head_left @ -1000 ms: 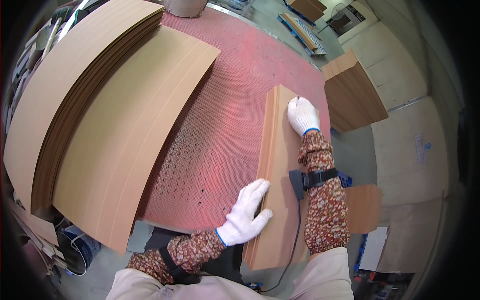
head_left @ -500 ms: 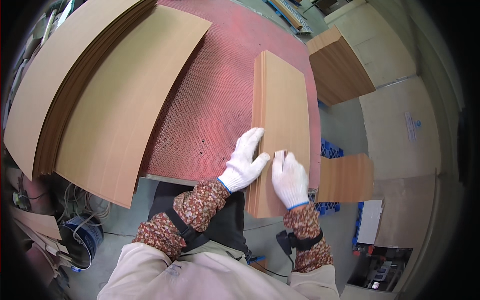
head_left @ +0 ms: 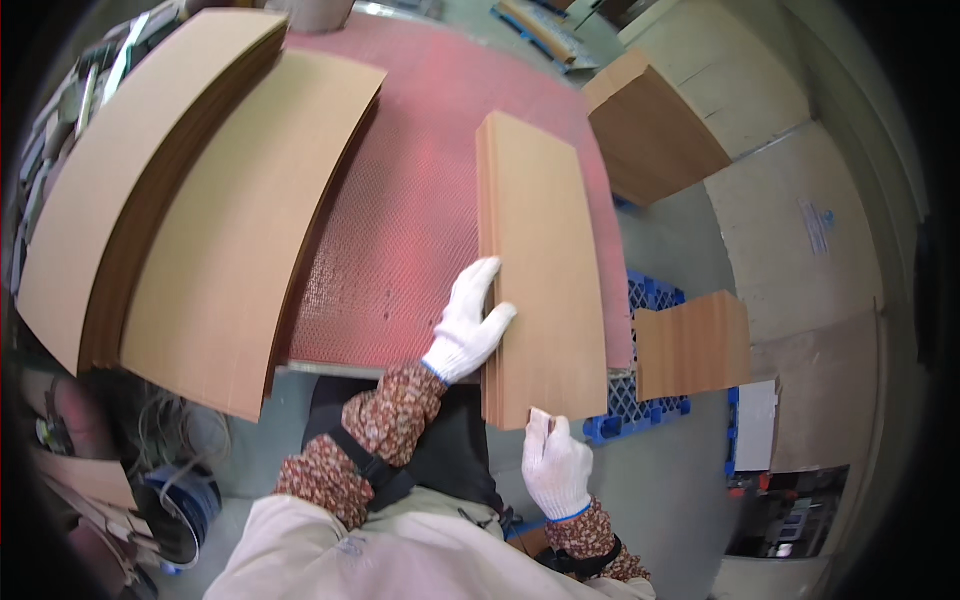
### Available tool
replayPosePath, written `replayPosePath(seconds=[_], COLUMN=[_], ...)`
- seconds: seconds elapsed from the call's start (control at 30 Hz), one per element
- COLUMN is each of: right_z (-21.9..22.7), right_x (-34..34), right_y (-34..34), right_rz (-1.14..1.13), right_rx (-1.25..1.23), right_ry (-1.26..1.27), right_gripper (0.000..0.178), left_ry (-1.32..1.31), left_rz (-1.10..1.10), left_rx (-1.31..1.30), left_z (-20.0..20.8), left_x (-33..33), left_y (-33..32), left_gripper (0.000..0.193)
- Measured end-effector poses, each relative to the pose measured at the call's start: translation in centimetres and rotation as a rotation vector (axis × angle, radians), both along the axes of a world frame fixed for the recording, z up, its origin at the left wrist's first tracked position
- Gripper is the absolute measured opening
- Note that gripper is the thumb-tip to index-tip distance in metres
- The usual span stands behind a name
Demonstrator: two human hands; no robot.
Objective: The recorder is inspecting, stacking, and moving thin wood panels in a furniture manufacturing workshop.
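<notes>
A stack of long light-brown wood boards [head_left: 545,220] lies on the right part of the red table, its near end reaching past the table's front edge. My left hand [head_left: 468,318], in a white knit glove, rests on the stack's left edge with fingers stretched along its side and thumb apart on top. Just off the stack's near end is my right hand [head_left: 560,470], gloved too, closed round a small flat pale piece [head_left: 540,416]. The fingers partly cover that piece, and its kind cannot be made out.
Wide boards [head_left: 230,200] form a tall pile on the left of the red table [head_left: 400,200]. Right of the table, more board stacks [head_left: 692,345] stand by blue pallets [head_left: 640,405]. A blue bucket [head_left: 190,510] and coiled hoses sit at lower left.
My right hand has drawn back toward me, from the top of the stack to beyond its near end, still gripping the small piece. My left hand stays at the stack's left edge.
</notes>
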State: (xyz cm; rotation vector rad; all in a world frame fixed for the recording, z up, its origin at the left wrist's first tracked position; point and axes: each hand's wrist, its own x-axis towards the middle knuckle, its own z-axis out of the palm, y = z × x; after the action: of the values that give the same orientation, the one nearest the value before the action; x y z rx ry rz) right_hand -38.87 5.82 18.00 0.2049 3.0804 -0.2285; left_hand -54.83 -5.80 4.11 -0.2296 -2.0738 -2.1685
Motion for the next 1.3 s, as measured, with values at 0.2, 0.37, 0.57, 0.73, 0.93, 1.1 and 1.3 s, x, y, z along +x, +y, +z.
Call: replayPosePath(seconds=[0.2, 0.37, 0.57, 0.73, 0.93, 1.1, 1.3], right_z=[2.2, 0.2, -2.1, -2.5, -2.9, -2.9, 0.9], right_x=[-1.4, -2.3, -2.6, -2.3, -1.6, -1.0, -1.3], right_y=[3.6, 9.8, 10.6, 9.6, 8.1, 8.1, 6.3], right_rz=[-0.136, -0.187, -0.294, -0.196, -0.158, -0.253, -0.375], right_rx=[-0.104, 0.083, -0.005, 0.113, 0.057, -0.114, -0.692], right_ry=[0.101, 0.331, 0.269, 0.452, 0.438, 0.401, 0.306], right_gripper=[0.023, 0.026, 0.030, 0.027, 0.030, 0.035, 0.035], left_ry=[0.023, -0.124, -0.126, -0.348, -0.518, -0.604, -0.571], left_rz=[0.005, -0.038, -0.128, -0.275, -0.300, -0.291, -0.192], left_rx=[-0.015, -0.046, -0.408, -0.433, 0.028, 0.076, 0.114], left_z=[0.2, 2.5, 5.1, 9.6, 8.0, 10.6, 11.7], left_x=[0.5, 2.4, 7.0, 9.3, 10.2, 10.2, 9.7], left_y=[-0.2, -1.1, -3.5, -3.9, -4.3, -5.3, -7.1], left_gripper=[0.066, 0.063, 0.066, 0.056, 0.050, 0.051, 0.047])
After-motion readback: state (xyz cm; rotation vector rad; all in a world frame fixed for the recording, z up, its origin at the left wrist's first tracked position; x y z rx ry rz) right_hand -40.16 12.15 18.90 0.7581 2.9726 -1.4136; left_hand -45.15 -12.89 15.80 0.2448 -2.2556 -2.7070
